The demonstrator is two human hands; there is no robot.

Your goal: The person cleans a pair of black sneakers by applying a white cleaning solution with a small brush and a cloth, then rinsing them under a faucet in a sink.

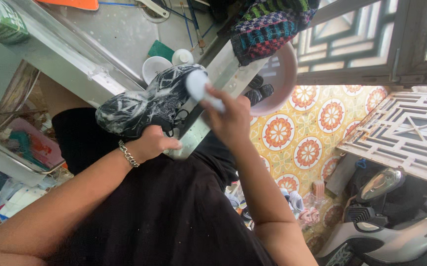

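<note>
A black sneaker lathered in white soap foam [147,101] is held over the edge of the grey metal sink counter [83,66] by the left hand [152,143], fingers curled under its heel. A pale blue plastic brush [201,88], seemingly bristles-down, is gripped by the closed fingers of the right hand [230,118]. Scrubbing appears underway; the next stroke calls for a steady shoe
</note>
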